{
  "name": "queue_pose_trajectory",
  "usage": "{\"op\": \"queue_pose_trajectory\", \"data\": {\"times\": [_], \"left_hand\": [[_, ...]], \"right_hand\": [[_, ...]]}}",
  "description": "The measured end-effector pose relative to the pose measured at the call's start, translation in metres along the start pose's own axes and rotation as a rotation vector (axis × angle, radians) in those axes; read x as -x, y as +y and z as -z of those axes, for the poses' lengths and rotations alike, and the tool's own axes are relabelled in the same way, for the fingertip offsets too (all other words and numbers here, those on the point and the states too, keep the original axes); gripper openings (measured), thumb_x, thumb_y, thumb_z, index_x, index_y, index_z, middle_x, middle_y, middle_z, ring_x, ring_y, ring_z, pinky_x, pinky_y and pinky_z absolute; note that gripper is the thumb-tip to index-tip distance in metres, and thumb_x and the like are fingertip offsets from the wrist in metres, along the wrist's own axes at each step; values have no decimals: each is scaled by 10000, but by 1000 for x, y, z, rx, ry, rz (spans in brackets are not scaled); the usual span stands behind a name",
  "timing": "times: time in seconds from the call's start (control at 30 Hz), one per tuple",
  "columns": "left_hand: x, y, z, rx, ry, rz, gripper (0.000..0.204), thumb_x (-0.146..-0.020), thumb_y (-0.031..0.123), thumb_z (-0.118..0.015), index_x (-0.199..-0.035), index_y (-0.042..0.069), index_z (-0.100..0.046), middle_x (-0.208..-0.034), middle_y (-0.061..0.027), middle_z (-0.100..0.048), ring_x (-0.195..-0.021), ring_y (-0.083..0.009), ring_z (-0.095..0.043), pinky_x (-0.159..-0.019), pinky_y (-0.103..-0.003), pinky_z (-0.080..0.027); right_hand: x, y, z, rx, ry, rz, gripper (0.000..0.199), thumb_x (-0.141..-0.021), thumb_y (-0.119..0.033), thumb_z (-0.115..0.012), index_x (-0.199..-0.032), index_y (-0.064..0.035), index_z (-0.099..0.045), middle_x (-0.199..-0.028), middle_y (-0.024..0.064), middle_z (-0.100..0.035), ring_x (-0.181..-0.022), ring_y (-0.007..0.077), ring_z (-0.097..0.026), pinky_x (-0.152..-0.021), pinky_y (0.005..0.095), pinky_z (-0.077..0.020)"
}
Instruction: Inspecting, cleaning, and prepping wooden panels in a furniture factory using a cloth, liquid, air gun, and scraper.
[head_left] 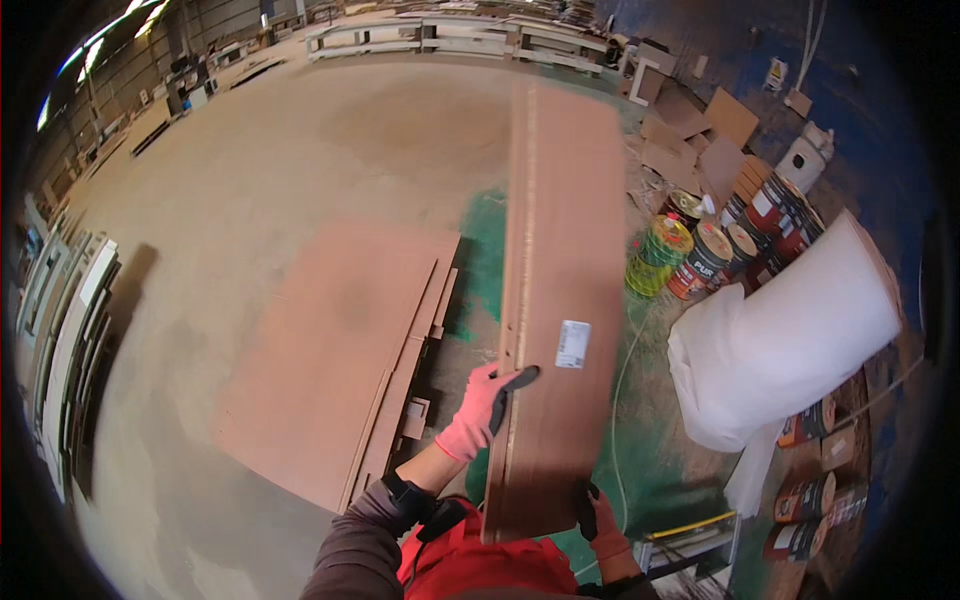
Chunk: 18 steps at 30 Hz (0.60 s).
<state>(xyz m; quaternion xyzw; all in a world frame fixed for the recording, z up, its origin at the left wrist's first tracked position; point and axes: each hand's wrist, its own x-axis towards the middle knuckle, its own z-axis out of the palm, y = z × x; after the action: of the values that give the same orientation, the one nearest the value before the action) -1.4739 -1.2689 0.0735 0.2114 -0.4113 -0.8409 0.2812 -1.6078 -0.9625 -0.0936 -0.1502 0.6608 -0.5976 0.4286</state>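
Observation:
A long reddish-brown wood panel (570, 240) stands tilted in front of me, with a white label (573, 344) on its face. My left hand (482, 408), in a pink glove with dark fingertips, grips the panel's left edge, thumb over the face. Lower down, my right hand (602, 525) in the same kind of glove holds the panel's right edge near its bottom end; most of its fingers are hidden behind the panel. A pale strip runs along the panel's left edge.
To the left lies a stack of similar brown panels (330, 350). On the right are a large roll of white foam wrap (790, 320), several paint cans (702, 258) and a yellow-green tin (660, 255). A small step ladder (690, 545) stands close by. Boards (75, 350) lean at far left.

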Motion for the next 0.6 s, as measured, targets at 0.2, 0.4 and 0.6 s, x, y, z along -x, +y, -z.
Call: {"op": "queue_pose_trajectory", "data": {"times": [0.2, 0.4, 0.6], "left_hand": [[-127, -42, 70, 459, 247, 79, 257, -874, 175, -594, -995, -52, -605, -863, -119, -661, -717, -191, -656, -645, -313, -536], [-277, -85, 188, 615, 477, 26, 339, -834, 205, -654, -1052, -51, -612, -916, -102, -665, -787, -191, -647, -700, -312, -517], [-377, -37, 318, -222, 674, 209, 413, -881, 301, -585, -1151, -11, -577, -997, -96, -642, -834, -181, -633, -742, -313, -502]], "right_hand": [[-163, -46, 20, 612, 153, 38, 285, -923, -167, -496, -1009, 80, -610, -891, 128, -660, -770, 146, -576, -676, 337, -462], [-358, -95, -38, 725, 124, 61, 359, -900, -212, -528, -747, 105, -602, -593, 127, -564, -584, 110, -486, -543, 364, -412], [-559, -133, -114, 759, -49, -3, 451, -886, -327, -545, -841, 117, -613, -812, 238, -647, -677, 271, -602, -635, 404, -452]]}}
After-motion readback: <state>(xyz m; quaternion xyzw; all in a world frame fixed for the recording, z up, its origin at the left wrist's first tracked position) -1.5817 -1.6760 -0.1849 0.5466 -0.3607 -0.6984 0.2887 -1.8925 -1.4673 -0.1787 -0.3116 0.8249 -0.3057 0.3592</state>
